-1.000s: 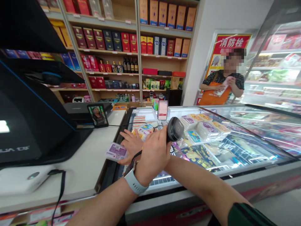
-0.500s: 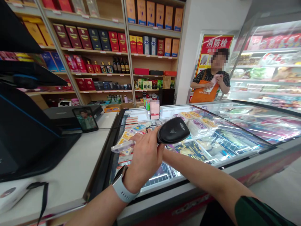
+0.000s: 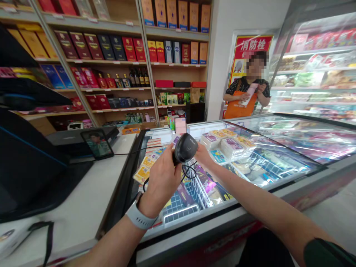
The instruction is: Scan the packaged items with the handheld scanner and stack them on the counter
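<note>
Scanner (image 3: 185,147), black and rounded, sits up in my left hand (image 3: 164,172), held above the glass-topped freezer (image 3: 300,191) with its head tipped up and over to the right. My left fingers are closed around its handle, and a pale watch strap (image 3: 140,217) circles that wrist. My right hand (image 3: 204,155) reaches in from the other side, its fingers mostly hidden behind the scanner, so I can't tell how far open it is or whether it has hold of anything. A black cord (image 3: 190,178) loops just below the scanner. Yellow packs (image 3: 143,170) lie to the left of my hands, and stacked purple and orange packs (image 3: 232,146) stand to the right. One phone (image 3: 180,126) is propped upright beyond the scanner; another (image 3: 97,144) leans on the white counter (image 3: 78,211). Across the freezer, a person in an orange apron (image 3: 239,106) holds a pale pink bottle (image 3: 249,92).
</note>
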Motion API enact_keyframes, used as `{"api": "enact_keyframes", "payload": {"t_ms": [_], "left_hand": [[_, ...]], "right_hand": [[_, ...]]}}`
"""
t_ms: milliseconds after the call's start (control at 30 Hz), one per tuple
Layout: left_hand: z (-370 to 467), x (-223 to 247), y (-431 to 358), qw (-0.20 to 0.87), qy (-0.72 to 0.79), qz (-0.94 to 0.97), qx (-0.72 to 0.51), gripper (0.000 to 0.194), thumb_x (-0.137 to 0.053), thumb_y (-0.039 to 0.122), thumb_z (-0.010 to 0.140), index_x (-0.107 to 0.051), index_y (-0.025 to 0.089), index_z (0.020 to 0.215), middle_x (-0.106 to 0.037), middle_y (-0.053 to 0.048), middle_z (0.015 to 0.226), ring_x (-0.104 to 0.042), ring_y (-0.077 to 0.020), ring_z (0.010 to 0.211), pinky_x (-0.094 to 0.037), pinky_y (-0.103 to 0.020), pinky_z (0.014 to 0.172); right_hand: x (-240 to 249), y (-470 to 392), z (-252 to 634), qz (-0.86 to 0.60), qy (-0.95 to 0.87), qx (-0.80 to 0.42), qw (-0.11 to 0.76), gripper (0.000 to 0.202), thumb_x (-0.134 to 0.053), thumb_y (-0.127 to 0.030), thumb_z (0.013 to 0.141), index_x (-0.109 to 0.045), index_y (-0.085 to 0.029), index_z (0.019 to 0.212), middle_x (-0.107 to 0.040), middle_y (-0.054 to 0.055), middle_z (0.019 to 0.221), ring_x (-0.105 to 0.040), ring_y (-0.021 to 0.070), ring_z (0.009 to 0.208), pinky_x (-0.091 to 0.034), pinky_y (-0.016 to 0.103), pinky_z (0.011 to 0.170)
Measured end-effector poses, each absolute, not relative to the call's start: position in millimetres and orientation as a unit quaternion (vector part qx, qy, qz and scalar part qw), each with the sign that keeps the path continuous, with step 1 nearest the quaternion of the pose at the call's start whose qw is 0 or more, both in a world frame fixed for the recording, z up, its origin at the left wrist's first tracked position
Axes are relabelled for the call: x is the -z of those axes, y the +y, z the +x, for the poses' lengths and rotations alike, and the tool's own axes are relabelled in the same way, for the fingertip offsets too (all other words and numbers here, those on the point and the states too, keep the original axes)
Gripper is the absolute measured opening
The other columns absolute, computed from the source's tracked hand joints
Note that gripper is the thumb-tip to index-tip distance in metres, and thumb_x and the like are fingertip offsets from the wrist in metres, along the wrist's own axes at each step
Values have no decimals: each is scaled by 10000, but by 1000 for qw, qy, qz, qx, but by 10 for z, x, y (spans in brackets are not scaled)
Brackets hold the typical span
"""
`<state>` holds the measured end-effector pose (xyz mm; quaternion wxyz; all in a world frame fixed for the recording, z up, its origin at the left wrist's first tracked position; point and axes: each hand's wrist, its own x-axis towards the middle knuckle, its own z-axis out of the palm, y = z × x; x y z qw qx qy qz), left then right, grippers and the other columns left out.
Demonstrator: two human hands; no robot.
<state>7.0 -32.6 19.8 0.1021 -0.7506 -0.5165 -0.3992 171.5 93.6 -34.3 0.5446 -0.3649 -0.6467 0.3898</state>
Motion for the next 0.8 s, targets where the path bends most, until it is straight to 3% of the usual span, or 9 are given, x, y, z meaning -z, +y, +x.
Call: {"api": "enact_keyframes", "payload": {"t_ms": [100,200,267,400,800], "left_hand": [[52,-145,-203,78,-571,-741,345,367,-553,194,845,-471,128,1197,-687,-129,970,-685,-282,888,-546,-393,754],[36,-95,-117,82,-565,-750,335,440,-545,170,841,-441,124,1266,-678,-145,1058,-668,-294,964,-534,-419,819],[29,-57,-82,86,-550,-760,334,468,-547,150,834,-438,124,1289,-658,-153,1144,-642,-293,1041,-516,-428,883],[32,19,-63,76,-554,-768,312,379,-541,178,851,-501,131,1225,-671,-139,1087,-639,-285,1039,-519,-417,879],[30,-2,-68,23,-530,-767,360,392,-521,188,864,-508,147,1254,-670,-114,1122,-628,-268,1077,-510,-402,918]], "right_hand": [[443,970,1962,-376,-594,-440,559,386,-693,-511,738,-596,-172,896,-649,-14,639,-640,136,578,-572,282,586],[535,976,2106,-389,-554,-450,583,407,-731,-505,670,-588,-182,873,-652,-21,593,-650,137,557,-583,271,583],[573,974,2142,-395,-540,-456,587,387,-738,-493,661,-588,-184,839,-660,-13,596,-657,140,563,-593,276,594],[589,981,2154,-397,-524,-465,594,344,-734,-457,670,-594,-179,818,-667,-7,612,-671,141,596,-604,275,623],[623,1038,2183,-391,-538,-431,609,352,-710,-393,697,-571,-190,948,-661,-24,674,-704,165,666,-615,331,683]]}}
